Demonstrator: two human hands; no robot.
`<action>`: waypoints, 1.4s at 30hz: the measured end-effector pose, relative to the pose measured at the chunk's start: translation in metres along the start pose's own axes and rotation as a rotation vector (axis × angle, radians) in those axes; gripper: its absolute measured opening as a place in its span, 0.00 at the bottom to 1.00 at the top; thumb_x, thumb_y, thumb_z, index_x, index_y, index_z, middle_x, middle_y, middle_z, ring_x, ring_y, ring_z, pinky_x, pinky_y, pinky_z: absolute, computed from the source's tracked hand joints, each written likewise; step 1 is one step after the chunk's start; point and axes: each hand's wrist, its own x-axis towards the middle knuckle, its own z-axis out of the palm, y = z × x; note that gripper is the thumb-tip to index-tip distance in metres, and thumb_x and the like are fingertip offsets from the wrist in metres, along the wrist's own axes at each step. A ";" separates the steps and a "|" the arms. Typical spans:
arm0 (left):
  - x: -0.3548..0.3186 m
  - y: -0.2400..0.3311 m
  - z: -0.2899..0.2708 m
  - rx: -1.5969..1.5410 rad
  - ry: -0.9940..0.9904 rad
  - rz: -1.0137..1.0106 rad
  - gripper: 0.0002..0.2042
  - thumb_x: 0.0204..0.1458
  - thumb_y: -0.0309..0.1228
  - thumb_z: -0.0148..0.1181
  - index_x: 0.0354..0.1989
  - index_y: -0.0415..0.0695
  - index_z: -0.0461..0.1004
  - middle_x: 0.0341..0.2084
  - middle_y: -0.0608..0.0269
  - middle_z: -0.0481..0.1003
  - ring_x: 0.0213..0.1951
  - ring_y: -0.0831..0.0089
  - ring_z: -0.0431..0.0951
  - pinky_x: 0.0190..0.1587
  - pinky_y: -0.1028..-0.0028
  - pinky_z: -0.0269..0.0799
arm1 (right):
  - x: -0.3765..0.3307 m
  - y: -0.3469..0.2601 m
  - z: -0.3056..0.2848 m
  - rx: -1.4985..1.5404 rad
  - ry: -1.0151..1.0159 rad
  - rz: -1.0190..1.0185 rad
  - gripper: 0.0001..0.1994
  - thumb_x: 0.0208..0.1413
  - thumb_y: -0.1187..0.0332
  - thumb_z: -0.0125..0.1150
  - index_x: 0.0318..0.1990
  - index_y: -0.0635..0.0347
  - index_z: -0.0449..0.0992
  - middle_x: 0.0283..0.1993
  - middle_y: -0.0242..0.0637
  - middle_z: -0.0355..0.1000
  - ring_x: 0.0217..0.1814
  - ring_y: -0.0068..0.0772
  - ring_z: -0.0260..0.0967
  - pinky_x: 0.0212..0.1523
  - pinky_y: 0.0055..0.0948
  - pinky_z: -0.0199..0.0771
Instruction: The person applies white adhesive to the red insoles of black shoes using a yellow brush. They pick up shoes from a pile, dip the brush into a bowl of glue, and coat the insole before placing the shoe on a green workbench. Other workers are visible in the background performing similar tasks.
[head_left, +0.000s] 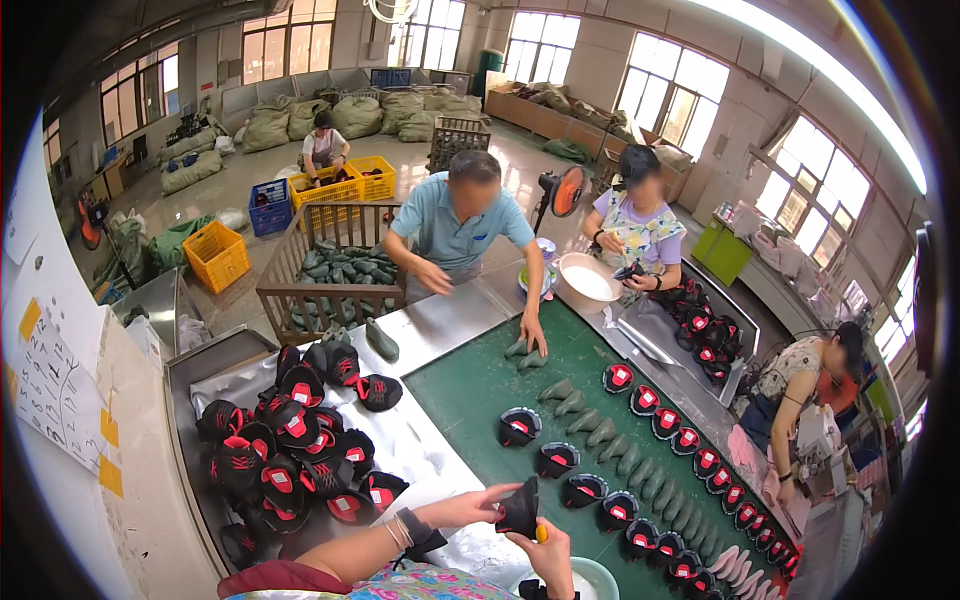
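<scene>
In front of me, a black shoe upper (519, 510) is held up by my left hand (468, 508), the fingers closed on its edge. My right hand (548, 562) is close beside it, closed around a tool with a yellow handle (543, 531); the tool's working end is hidden. Below the right hand stands a pale green basin (603, 578) with something white inside, partly covered by my arm. To my left lies a heap of black and red shoe uppers (300, 425) on a metal tray. More black uppers (558, 459) stand in a row on the green conveyor belt (450, 375).
Rows of dark green shoe lasts (601, 432) and red-lined uppers (644, 400) run along the belt. Across it, a person in a blue shirt (465, 220) touches lasts. A person at right handles a shoe near a white basin (589, 280). A slatted crate (340, 275) holds lasts.
</scene>
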 end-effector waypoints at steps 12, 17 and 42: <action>-0.013 -0.003 0.028 0.081 -0.076 0.039 0.37 0.63 0.31 0.53 0.77 0.55 0.39 0.65 0.54 0.62 0.60 0.68 0.68 0.61 0.71 0.63 | -0.025 0.005 -0.006 0.399 -0.164 0.058 0.28 0.41 0.71 0.80 0.51 0.67 0.75 0.46 0.36 0.77 0.50 0.26 0.72 0.56 0.27 0.68; -0.023 0.007 0.039 0.171 -0.085 0.010 0.37 0.64 0.31 0.51 0.77 0.54 0.37 0.63 0.51 0.64 0.59 0.66 0.69 0.61 0.69 0.64 | -0.031 -0.007 -0.020 0.265 -0.285 0.066 0.24 0.43 0.68 0.79 0.48 0.65 0.78 0.45 0.38 0.77 0.48 0.28 0.73 0.52 0.28 0.70; -0.014 -0.012 0.040 0.232 0.098 -0.039 0.36 0.59 0.18 0.46 0.75 0.54 0.43 0.64 0.48 0.61 0.58 0.54 0.71 0.59 0.65 0.66 | -0.012 0.021 0.001 0.256 -0.300 0.143 0.21 0.44 0.63 0.78 0.45 0.62 0.80 0.38 0.36 0.80 0.38 0.27 0.74 0.44 0.28 0.73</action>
